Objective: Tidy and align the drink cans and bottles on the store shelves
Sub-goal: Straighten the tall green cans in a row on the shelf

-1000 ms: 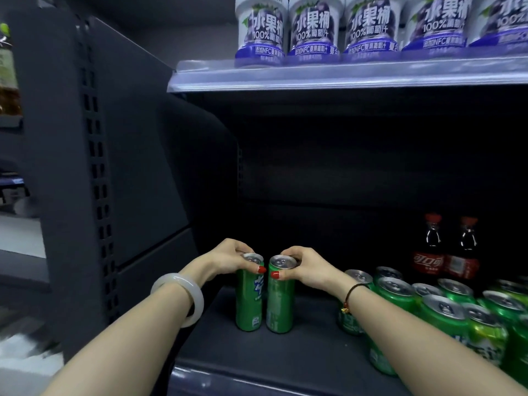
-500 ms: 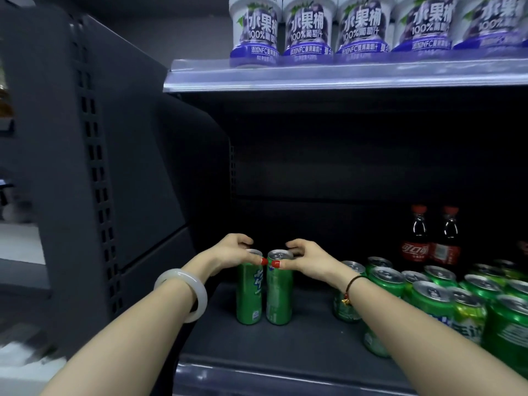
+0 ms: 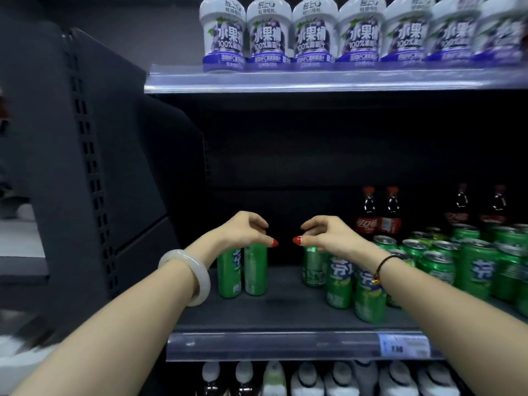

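Observation:
Two slim green cans [image 3: 242, 271] stand side by side at the left of the middle shelf [image 3: 285, 307]. My left hand [image 3: 245, 231] hangs right over their tops with loosely curled fingers and the thumb pointing right; it grips nothing that I can see. My right hand [image 3: 323, 232] hovers the same way, thumb pointing left, over another slim green can [image 3: 313, 267]. Whether either hand touches a can top is hidden. A gap of bare shelf lies between the pair and that can.
Several more green cans [image 3: 445, 261] crowd the shelf's right side, with cola bottles [image 3: 380, 215] behind them. White grape-juice bottles [image 3: 311, 35] line the shelf above, and more bottles [image 3: 308, 378] stand below. A dark side panel [image 3: 120, 167] closes the left end.
Both hands have let go of the two slim cans, which now stand together at the left. My right hand has moved right, over another can. The view has shifted down and right.

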A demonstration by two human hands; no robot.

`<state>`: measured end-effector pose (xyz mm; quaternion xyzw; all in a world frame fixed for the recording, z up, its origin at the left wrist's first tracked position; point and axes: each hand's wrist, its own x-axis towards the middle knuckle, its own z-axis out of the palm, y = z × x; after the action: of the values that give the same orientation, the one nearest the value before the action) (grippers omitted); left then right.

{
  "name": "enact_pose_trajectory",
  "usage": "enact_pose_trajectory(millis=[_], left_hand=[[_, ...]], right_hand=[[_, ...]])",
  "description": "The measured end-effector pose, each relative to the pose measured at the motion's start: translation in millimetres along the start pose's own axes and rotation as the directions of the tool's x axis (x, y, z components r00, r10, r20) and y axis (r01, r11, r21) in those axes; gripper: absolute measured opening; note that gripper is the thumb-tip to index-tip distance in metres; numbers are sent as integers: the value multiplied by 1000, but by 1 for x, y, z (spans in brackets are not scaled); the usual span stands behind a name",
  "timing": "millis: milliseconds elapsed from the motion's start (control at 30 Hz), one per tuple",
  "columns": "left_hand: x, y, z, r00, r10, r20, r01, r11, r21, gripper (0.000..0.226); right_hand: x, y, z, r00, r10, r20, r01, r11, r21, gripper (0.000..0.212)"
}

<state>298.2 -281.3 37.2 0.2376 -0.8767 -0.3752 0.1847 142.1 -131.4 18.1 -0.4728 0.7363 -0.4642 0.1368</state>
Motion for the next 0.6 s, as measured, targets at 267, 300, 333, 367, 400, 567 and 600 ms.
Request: enact_pose_trajectory(millis=[267,300,333,367,400,567,600], left_hand=[[9,41,57,986,18,165,-18,1000,-2,50],[12,46,65,985,26,171,-26,1000,-4,50],[16,50,72,984,39,175,-38,999,-6,51],[20,54,79,983,52,176,-52,999,-8,53],[23,58,85,982,63,176,-62,998,-12,55],[41,66,113,988,68,138,-60,996,-58,62],[44,65,117,990,63,123,-56,997,-58,64]], right_hand=[[-42,19,-72,988,-34,-153,10,988,-155,38],[-45,24,-80,986,-28,-165,1,986,-165,39],[-47,30,-87,984,-19,-175,-11,986,-169,40],[-50,36,-94,984,-8,-181,-23,986,-165,42],[-52,42,-100,983,6,-184,-34,988,-153,44],[-55,72,-116,981,89,-170,-105,991,-85,51],[-54,78,-117,982,107,-155,-121,989,-89,53]])
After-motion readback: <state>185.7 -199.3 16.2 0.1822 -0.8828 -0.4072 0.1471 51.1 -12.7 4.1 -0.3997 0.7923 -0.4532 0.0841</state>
